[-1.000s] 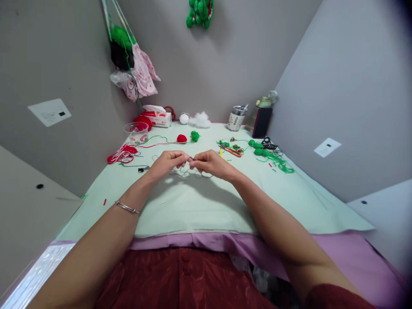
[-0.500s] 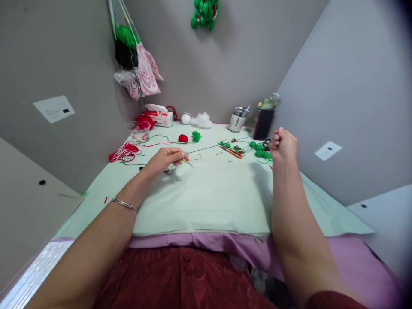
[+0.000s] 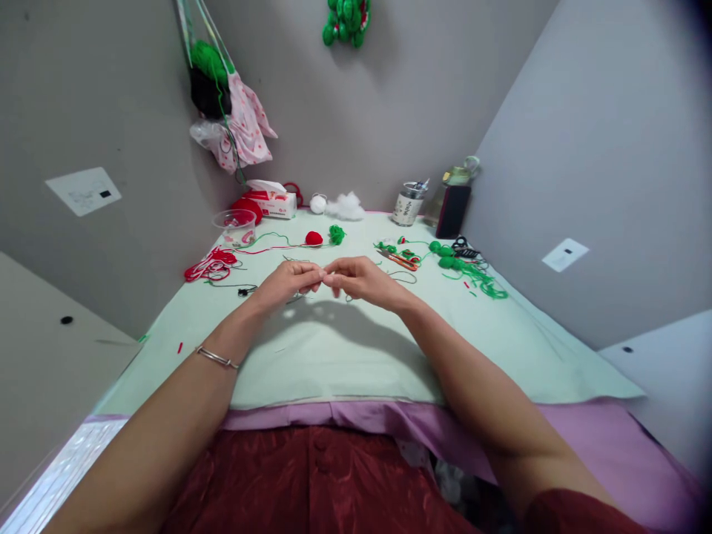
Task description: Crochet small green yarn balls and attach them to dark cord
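Note:
My left hand (image 3: 288, 285) is closed in a pinch above the mat, with strands of dark yarn (image 3: 300, 299) showing below its fingers. My right hand (image 3: 364, 282) has its thumb and forefinger pinched against the left fingertips. What sits between the fingertips is too small and covered to make out. A loop of dark yarn (image 3: 405, 279) shows just beyond the right hand. To the left, a small black piece (image 3: 243, 292) lies at the end of another dark strand.
Beyond the hands lie a red ball (image 3: 314, 238), a green yarn bundle (image 3: 336, 235) and orange-handled snips (image 3: 398, 259). Green crocheted pieces (image 3: 445, 256) and black scissors (image 3: 463, 248) are at right. Red yarn (image 3: 214, 265), a plastic tub (image 3: 236, 226) and a tissue box (image 3: 275, 202) stand left.
My right hand has come from the far right, where it held the dark yarn taut, to meet my left hand. The yarn is now slack. The yellow-and-metal tool tip at my left fingers no longer shows.

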A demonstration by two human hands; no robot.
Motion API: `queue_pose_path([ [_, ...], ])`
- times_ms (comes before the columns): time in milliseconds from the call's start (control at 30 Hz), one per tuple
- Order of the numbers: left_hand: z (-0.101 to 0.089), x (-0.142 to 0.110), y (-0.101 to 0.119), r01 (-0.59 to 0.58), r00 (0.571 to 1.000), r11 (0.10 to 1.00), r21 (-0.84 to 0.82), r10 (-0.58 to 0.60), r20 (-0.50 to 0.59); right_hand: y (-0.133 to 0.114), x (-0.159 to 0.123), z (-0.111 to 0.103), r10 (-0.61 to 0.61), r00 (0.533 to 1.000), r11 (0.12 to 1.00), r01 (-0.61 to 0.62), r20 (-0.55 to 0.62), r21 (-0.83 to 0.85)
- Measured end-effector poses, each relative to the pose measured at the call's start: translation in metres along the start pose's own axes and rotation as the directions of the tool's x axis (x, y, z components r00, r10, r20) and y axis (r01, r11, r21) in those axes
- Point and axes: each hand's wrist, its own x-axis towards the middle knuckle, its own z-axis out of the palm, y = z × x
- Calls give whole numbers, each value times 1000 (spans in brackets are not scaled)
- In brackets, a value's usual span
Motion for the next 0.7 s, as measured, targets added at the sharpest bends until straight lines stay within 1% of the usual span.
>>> queue_pose_path([
  [33, 0, 0, 0, 2, 1000, 1000, 4, -2, 2, 2, 1, -2, -2, 1000, 1000, 2, -10, -2],
  [67, -2, 0, 0, 6, 1000, 1000, 8, -6, 4, 5, 1, -8, -4, 998, 1000, 4, -58, -3],
  [133, -5, 1, -1, 14, 1000, 1000, 13, -14, -3, 16, 0, -34, -4, 974, 1000, 0, -227, -18],
  [167, -7, 2, -2, 16, 1000, 1000, 9, -15, -14, 21, -2, -51, -2, 946, 998, -17, -325, -57],
  [200, -9, 2, -3, 16, 1000, 1000, 2, -16, -26, 27, -5, -68, -20, 895, 992, -39, -446, -122],
  [233, -11, 3, -4, 15, 999, 1000, -6, -15, -37, 32, -10, -86, -58, 818, 971, -86, -572, -222],
  [267, -13, 3, -5, 12, 999, 1000, -13, -13, -46, 36, -15, -102, -107, 725, 936, -158, -681, -316],
  [300, -14, 4, -6, 11, 999, 1000, -16, -11, -52, 40, -20, -116, -132, 662, 918, -199, -738, -343],
  [333, -14, 4, -6, 13, 999, 1000, -14, -14, -52, 42, -25, -126, -151, 614, 903, -233, -775, -361],
  [367, -14, 4, -6, 20, 999, 1000, -6, -20, -47, 44, -28, -133, -160, 587, 894, -254, -794, -368],
  [400, -13, 3, -6, 27, 999, 1000, 5, -27, -39, 44, -30, -134, -154, 589, 897, -254, -794, -363],
  [433, -11, 3, -5, 34, 999, 999, 19, -34, -28, 44, -29, -131, -144, 609, 902, -244, -780, -357],
  [467, -10, 3, -4, 39, 999, 999, 32, -39, -18, 41, -27, -123, -127, 646, 911, -225, -752, -347],
  [500, -8, 2, -3, 41, 999, 998, 45, -41, -7, 38, -24, -111, -105, 698, 923, -197, -708, -330],
  [567, -4, 1, -1, 36, 999, 997, 64, -37, 13, 29, -15, -78, -62, 811, 945, -139, -581, -295],
  [633, -1, 1, 0, 28, 999, 997, 70, -30, 29, 17, -8, -43, -18, 924, 966, -82, -383, -244],
  [667, 0, 1, 0, 25, 999, 997, 70, -27, 33, 13, -6, -28, 29, 981, 983, -63, -190, -175],
  [700, 1, 1, 0, 23, 999, 997, 69, -25, 32, 9, -4, -16, 55, 998, 991, -60, -40, -123],
])
